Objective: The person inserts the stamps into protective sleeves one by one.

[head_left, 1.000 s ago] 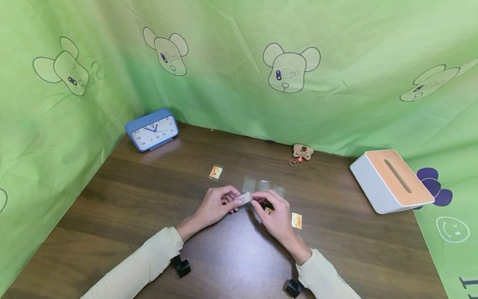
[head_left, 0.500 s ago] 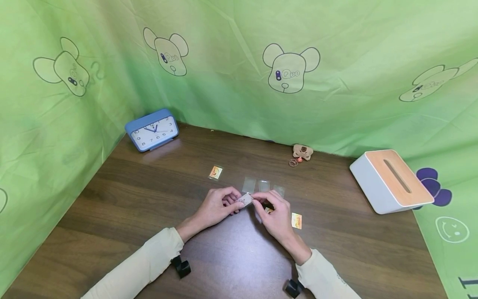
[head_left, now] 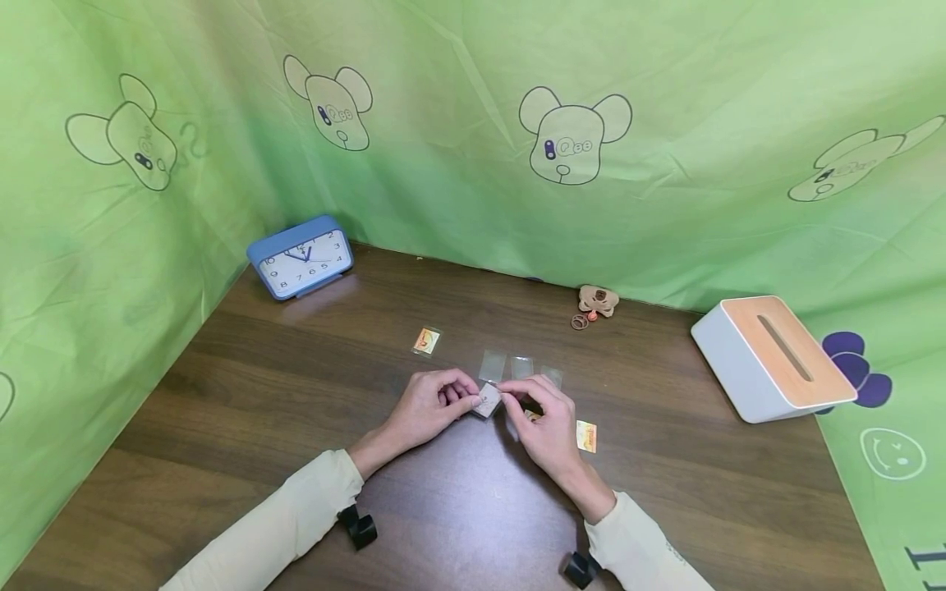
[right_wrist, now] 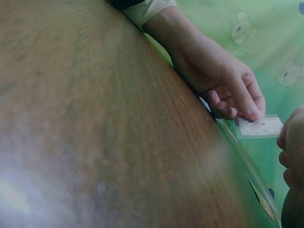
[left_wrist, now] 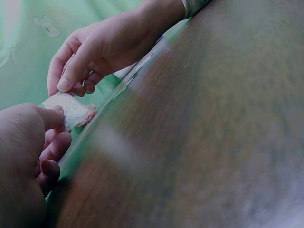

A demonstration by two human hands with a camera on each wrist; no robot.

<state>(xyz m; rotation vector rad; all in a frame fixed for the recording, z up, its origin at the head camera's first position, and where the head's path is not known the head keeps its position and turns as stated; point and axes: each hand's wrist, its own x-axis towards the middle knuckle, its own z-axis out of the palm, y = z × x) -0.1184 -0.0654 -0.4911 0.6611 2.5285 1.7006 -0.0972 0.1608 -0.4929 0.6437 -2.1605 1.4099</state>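
Observation:
Between my two hands is a small pale printed card in a clear plastic sleeve [head_left: 487, 400]. My left hand [head_left: 434, 404] pinches its left side with thumb and fingers. At the opposite corner, my right hand [head_left: 545, 420] pinches the sleeve's edge. In the right wrist view the clear margin of the sleeved card [right_wrist: 260, 128] shows around the print. Just beyond the hands lie several clear sleeves [head_left: 493, 366], partly covered by the right hand. An orange card [head_left: 586, 437] lies right of that hand, and another shows partly beneath it.
A sleeved orange card [head_left: 426, 341] lies farther back on the brown table [head_left: 244, 386]. At the back stand a blue clock [head_left: 303, 258] and, to the right, a tissue box [head_left: 772, 357]. A brown bear-shaped charm [head_left: 599, 300] lies near the green curtain [head_left: 443, 164].
The sleeved card has turned and tipped flatter, so more of its face shows to the head view. Both hands have stayed almost in place, still gripping it.

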